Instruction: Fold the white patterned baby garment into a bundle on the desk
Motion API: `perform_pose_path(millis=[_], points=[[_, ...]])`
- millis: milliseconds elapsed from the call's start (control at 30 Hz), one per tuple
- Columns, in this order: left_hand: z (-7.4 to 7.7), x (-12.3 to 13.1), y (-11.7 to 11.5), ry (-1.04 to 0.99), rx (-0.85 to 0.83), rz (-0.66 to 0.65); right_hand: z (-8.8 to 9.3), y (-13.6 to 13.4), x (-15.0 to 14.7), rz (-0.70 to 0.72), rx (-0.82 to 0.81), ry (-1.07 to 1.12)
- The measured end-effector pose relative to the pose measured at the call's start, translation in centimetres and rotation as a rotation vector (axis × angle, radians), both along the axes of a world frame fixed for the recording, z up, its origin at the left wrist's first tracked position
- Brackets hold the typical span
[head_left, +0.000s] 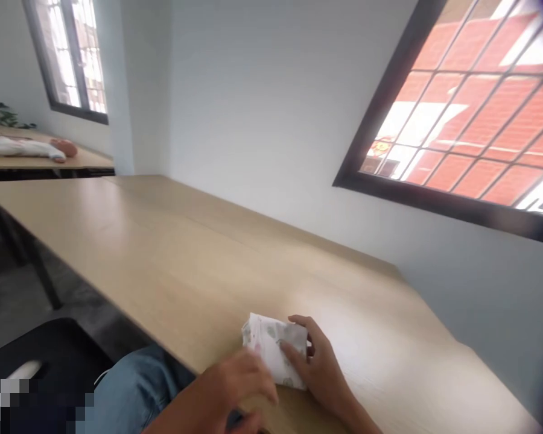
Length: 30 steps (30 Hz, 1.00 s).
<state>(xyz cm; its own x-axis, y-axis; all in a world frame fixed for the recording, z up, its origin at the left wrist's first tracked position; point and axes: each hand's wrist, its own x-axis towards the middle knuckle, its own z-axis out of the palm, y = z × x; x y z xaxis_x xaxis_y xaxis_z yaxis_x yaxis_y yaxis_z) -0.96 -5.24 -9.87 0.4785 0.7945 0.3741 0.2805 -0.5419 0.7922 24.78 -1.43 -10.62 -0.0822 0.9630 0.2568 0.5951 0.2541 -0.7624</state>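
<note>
A small folded cloth [275, 355] — white with a faint print — is seen at the lower centre of the frame, lying on the counter [172, 259] near its front edge. It is judged light, soft and limp, likely to unfold if lifted by one corner, so it is best taken across the folded edges. The right hand [323, 367] is laid against its right side, fingers loosely curled over the top. The left hand [242, 383] is pressed on its lower left edge, fingers half closed — whether the cloth is pinched cannot be told.
</note>
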Motion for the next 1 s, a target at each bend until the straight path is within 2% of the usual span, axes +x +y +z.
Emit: perform_pose_path(millis=[33,100,200,267,333,433,567,767,833,1000], points=[[0.7,1.5,1.5,0.059,0.053,-0.062,0.2,-0.1,0.0,0.01,0.028,0.019],[1.1,3.8,4.6,0.17,0.126,-0.094,0.5,-0.2,0.1,0.025,0.092,0.035],[-0.5,5.6,8.0,0.201,0.092,-0.035,0.6,-0.2,0.4,0.004,0.193,-0.017],[-2.0,5.8,8.9,0.155,0.052,-0.001,0.5,-0.3,0.5,-0.04,0.255,-0.073],[-3.2,5.5,8.7,0.095,0.033,0.06,0.7,-0.8,0.3,-0.049,0.272,-0.114],[-3.7,5.1,7.9,0.017,-0.037,0.14,1.4,-1.8,-0.4,0.055,0.163,-0.176],[-2.6,4.6,7.1,-0.018,-0.109,0.134,1.9,-1.9,-0.6,0.114,0.074,-0.28],[-0.1,3.8,6.1,-0.091,-0.091,-0.036,0.4,0.1,1.6,-0.04,0.203,-0.33],[0.1,3.6,6.3,-0.089,-0.073,-0.043,0.0,0.8,1.9,-0.041,0.22,-0.31],[-0.8,3.5,7.1,-0.045,-0.009,-0.008,-0.1,0.9,1.4,0.089,0.257,-0.356]])
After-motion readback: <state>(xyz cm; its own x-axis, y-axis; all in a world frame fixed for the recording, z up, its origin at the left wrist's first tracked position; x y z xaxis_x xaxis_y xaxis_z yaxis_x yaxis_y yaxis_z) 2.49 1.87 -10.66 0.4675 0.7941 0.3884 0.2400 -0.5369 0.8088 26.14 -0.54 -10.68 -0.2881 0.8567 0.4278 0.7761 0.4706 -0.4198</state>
